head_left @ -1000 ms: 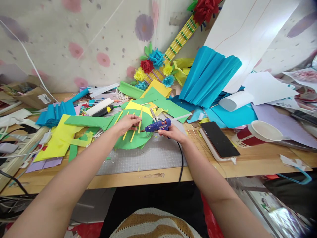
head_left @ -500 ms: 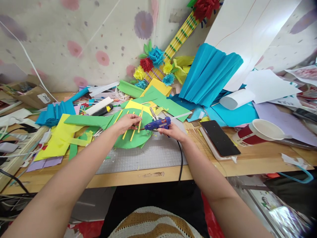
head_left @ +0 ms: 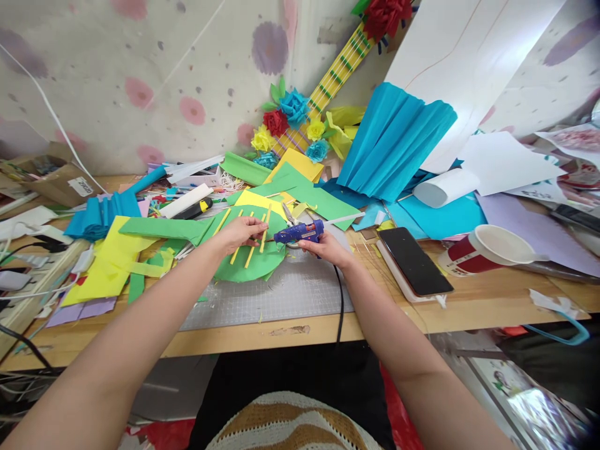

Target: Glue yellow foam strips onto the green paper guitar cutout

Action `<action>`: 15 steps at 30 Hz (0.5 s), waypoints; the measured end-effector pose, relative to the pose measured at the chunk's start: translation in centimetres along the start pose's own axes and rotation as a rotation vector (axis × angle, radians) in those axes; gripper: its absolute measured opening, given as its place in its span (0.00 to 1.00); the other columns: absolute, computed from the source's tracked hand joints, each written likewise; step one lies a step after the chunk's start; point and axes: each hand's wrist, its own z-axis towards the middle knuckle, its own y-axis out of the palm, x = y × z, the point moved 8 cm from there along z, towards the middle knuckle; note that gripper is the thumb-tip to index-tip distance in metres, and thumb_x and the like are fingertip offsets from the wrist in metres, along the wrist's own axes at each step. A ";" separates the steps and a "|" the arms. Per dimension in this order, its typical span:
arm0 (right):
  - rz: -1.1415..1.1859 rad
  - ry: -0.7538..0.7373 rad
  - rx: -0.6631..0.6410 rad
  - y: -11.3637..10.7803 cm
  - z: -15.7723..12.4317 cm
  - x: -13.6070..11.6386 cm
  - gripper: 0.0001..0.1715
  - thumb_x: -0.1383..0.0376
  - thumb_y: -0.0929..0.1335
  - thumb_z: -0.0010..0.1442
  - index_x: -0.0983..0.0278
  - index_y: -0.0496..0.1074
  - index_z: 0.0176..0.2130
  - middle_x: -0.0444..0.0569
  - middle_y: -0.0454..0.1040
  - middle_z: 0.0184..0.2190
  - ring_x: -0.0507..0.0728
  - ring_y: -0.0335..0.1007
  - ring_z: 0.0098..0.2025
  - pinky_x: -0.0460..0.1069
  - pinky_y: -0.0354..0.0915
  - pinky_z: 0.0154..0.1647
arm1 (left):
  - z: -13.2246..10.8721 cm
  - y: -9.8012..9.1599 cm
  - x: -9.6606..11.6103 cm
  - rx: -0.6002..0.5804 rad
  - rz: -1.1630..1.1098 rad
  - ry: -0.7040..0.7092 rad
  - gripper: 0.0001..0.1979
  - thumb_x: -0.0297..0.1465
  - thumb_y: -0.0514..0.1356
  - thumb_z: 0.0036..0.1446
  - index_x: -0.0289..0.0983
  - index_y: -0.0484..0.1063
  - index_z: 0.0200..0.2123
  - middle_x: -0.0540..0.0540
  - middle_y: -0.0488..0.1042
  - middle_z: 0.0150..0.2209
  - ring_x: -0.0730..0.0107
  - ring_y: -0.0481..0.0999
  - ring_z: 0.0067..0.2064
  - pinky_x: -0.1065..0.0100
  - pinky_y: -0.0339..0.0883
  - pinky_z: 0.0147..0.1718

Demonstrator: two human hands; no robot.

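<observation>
My right hand (head_left: 327, 248) grips a blue hot glue gun (head_left: 300, 232), its nozzle pointing left and a translucent glue stick (head_left: 344, 217) sticking out of its back. Between the fingertips of my left hand (head_left: 244, 232) is a thin yellow strip (head_left: 265, 230), held upright just left of the nozzle. Beneath lies a rounded green paper piece (head_left: 234, 272) with several other yellow strips across it. Whether the nozzle touches the strip, I cannot tell. A pair of scissors (head_left: 289, 214) lies partly hidden behind the glue gun.
A grey cutting mat (head_left: 300, 294) lies under the work. To the right are a phone (head_left: 415, 259) and a paper cup (head_left: 487, 250). Behind stand a flower-decorated yellow paper guitar (head_left: 340, 72) and blue crepe paper (head_left: 394, 140). The gun's black cord (head_left: 341, 306) hangs over the table edge.
The view has shifted very slightly. Both hands, the glue gun and the yellow strip keep nearly the same positions.
</observation>
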 end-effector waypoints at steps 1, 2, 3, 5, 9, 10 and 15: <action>0.003 0.007 0.005 0.0 0.0 0.1 0.29 0.42 0.70 0.40 0.64 0.63 0.24 0.40 0.59 0.17 0.47 0.52 0.21 0.46 0.51 0.20 | 0.0 0.0 0.0 -0.003 0.004 0.001 0.17 0.38 0.70 0.34 0.34 0.70 0.24 0.50 0.70 0.21 0.77 0.68 0.24 0.72 0.64 0.24; 0.006 0.011 0.007 -0.1 0.0 0.1 0.29 0.42 0.70 0.40 0.64 0.63 0.24 0.40 0.59 0.17 0.47 0.52 0.21 0.46 0.51 0.20 | 0.0 0.0 0.0 -0.007 0.007 0.003 0.17 0.38 0.70 0.34 0.34 0.70 0.24 0.50 0.70 0.21 0.77 0.68 0.25 0.72 0.64 0.24; 0.009 0.012 0.009 -0.1 0.0 0.1 0.29 0.42 0.70 0.40 0.64 0.63 0.24 0.40 0.59 0.17 0.47 0.51 0.20 0.46 0.51 0.20 | 0.0 0.0 0.0 -0.011 0.009 0.004 0.18 0.38 0.71 0.33 0.34 0.70 0.24 0.50 0.70 0.22 0.77 0.68 0.24 0.72 0.64 0.24; 0.020 0.007 0.013 -0.1 0.0 -0.1 0.29 0.42 0.70 0.40 0.64 0.63 0.25 0.40 0.60 0.18 0.47 0.52 0.21 0.45 0.51 0.20 | 0.1 0.0 0.0 -0.011 0.010 0.004 0.19 0.39 0.71 0.32 0.33 0.70 0.24 0.51 0.70 0.21 0.77 0.67 0.24 0.72 0.64 0.23; 0.044 -0.026 0.020 -0.1 0.1 -0.4 0.29 0.43 0.70 0.40 0.64 0.64 0.27 0.40 0.61 0.17 0.47 0.53 0.21 0.45 0.52 0.21 | 0.0 0.1 0.0 -0.007 0.011 0.007 0.19 0.39 0.71 0.31 0.34 0.70 0.23 0.51 0.69 0.20 0.77 0.67 0.24 0.72 0.64 0.23; 0.047 -0.032 0.021 -0.1 0.1 -0.5 0.29 0.43 0.70 0.40 0.64 0.64 0.27 0.40 0.61 0.17 0.47 0.53 0.21 0.45 0.52 0.21 | 0.0 0.1 0.0 -0.009 0.012 0.007 0.19 0.39 0.71 0.31 0.33 0.70 0.23 0.51 0.69 0.20 0.77 0.67 0.24 0.72 0.64 0.23; 0.050 -0.038 0.004 0.0 0.0 -0.7 0.29 0.43 0.71 0.39 0.64 0.64 0.26 0.39 0.60 0.17 0.47 0.53 0.20 0.45 0.53 0.20 | 0.1 0.1 0.0 -0.008 0.014 0.002 0.18 0.38 0.71 0.32 0.33 0.70 0.24 0.50 0.70 0.21 0.77 0.67 0.24 0.72 0.64 0.24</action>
